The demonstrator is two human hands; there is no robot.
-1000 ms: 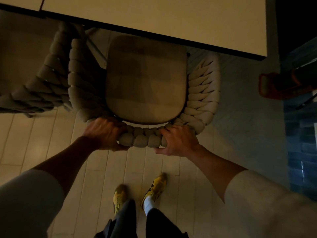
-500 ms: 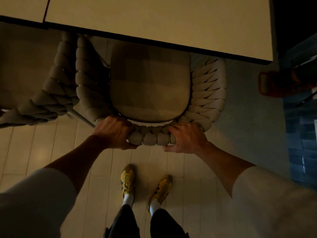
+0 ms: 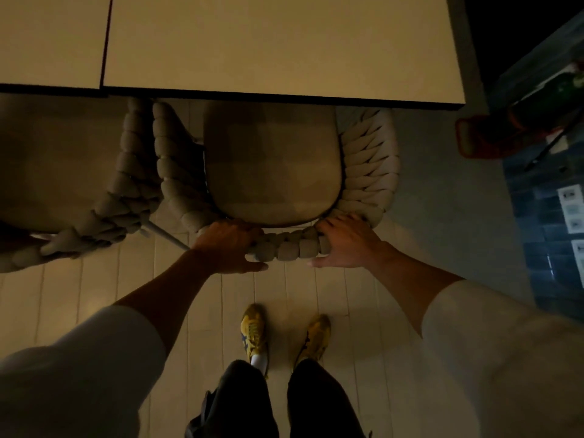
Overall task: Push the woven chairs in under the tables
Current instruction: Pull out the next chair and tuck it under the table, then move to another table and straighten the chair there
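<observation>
The woven chair (image 3: 369, 172) is tucked with its far seat part under the dark near edge of the table (image 3: 284, 42). Its braided back is gripped by the left hand (image 3: 226, 246) and the right hand (image 3: 349, 241), with the fingers hooked over the rim. A second chair (image 3: 136, 191) is set just beside it at the left, and open floor (image 3: 94, 295) is seen on the near side. The writing on the white cards (image 3: 572, 210) at the right cannot be read.

Yellow shoes (image 3: 252, 330) and dark trousers (image 3: 246, 403) show above a pale plank floor (image 3: 94, 286). At right, a red object (image 3: 477, 143) sits near blue tiles (image 3: 537, 263).
</observation>
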